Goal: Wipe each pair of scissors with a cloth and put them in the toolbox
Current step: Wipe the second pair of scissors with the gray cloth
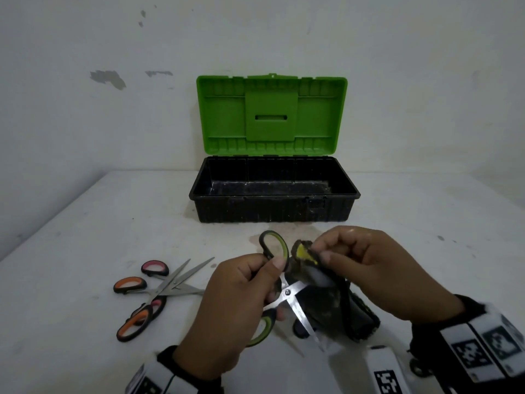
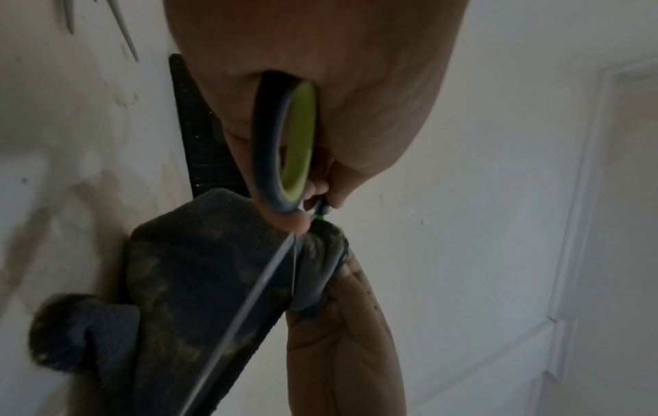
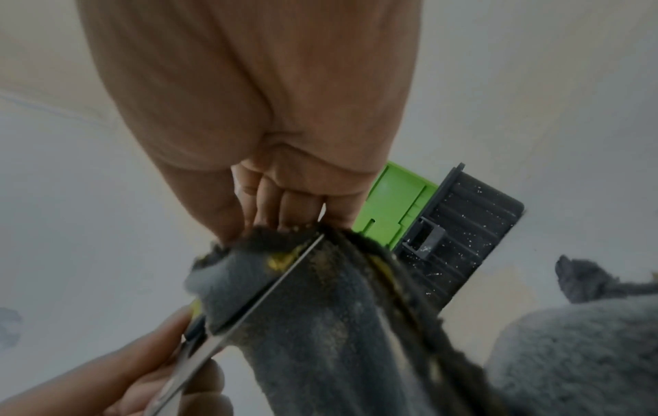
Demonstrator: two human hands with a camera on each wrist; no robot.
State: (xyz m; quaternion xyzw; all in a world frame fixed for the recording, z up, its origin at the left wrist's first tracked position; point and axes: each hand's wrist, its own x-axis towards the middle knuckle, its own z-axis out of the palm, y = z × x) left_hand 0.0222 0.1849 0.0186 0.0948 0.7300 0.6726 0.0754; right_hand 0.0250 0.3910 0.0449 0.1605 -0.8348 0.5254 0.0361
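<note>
Green-handled scissors (image 1: 279,291) sit splayed in the left hand (image 1: 235,305), fingers curled round the handles. One blade runs right and far into the dark cloth (image 1: 321,291) pinched by the right hand (image 1: 366,265). Beyond both, the toolbox (image 1: 272,209) stands open and empty.

No readable text, brand or number anywhere. Only signs: black-and-white square coded markers on white wrist bands (image 1: 483,351), near right and near left (image 1: 147,385); patterns carry no legible letters or digits.
</note>
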